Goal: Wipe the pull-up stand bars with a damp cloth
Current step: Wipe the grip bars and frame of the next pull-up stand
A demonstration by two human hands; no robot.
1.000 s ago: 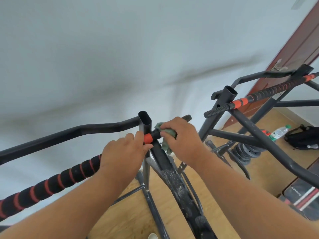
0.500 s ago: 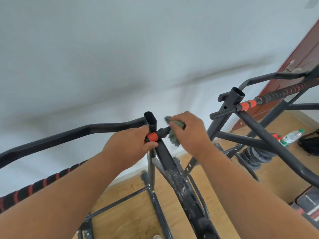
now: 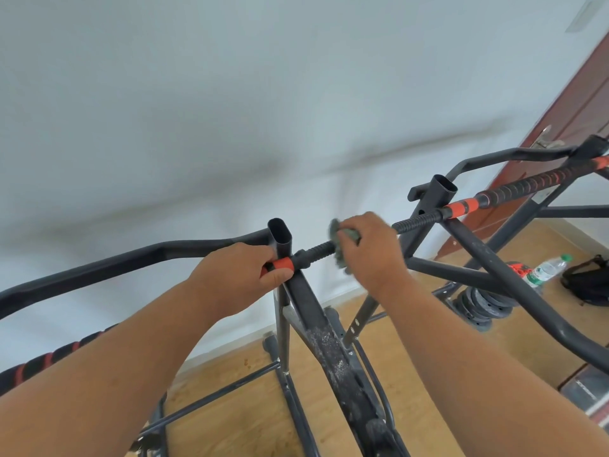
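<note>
Two bare hands are working on the black metal pull-up stand (image 3: 298, 301) at its top crossbar, a ribbed black foam-wrapped bar with orange end bands (image 3: 316, 250) that is spanning the gap between two open-topped uprights. A crumpled grey-green damp cloth (image 3: 342, 240) is sitting wrapped round that bar about midway between the uprights, and the right hand (image 3: 370, 249) is gripping it there, fingers curling over the top of the cloth and the bar, with a fold of cloth hanging just below the knuckles. The left hand (image 3: 235, 275) is clasping the bar at the near upright, its thumb lying under the orange band (image 3: 280, 264) and its fingers closing round the bar beside the tube mouth.

Both forearms are reaching in from the bottom edge. A long black handle is curving away left from the near upright, and a black grip with red rings is showing at the lower left. A scuffed, white-flecked black strut is running down from the joint toward the wooden floor (image 3: 250, 420).

Beyond the stand on the right, a stack of dark weight plates (image 3: 481, 306) is resting on the floor, with a clear plastic bottle with a green cap (image 3: 548, 268) lying just beside it and a black bag (image 3: 590, 285) near that. A reddish-brown door (image 3: 573, 103) is standing against the white wall (image 3: 230, 94).
</note>
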